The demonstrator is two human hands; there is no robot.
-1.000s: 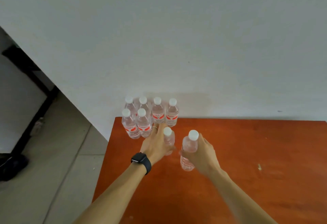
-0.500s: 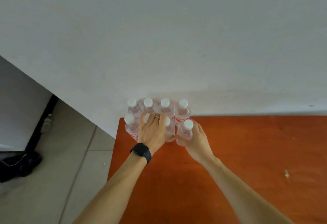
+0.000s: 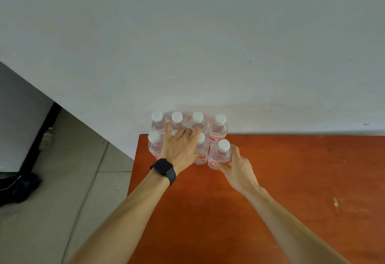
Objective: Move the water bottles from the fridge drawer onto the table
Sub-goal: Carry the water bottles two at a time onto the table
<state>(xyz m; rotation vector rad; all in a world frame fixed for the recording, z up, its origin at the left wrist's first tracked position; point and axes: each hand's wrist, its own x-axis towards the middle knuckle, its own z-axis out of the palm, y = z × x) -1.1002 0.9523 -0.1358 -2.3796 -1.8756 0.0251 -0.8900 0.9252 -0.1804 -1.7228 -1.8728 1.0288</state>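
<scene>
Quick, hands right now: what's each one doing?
Left hand: open, straight fingers spread over the standing bottles.
Right hand: holding the front-right bottle.

Soft, even daylight; faint shadows, no glare; wide-angle bending at edges.

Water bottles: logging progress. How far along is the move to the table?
Done: a cluster of bottles stands at the table's far corner. In hand: the right hand grips the front right bottle; the left hand rests on others. Left: fridge drawer not in view.
</scene>
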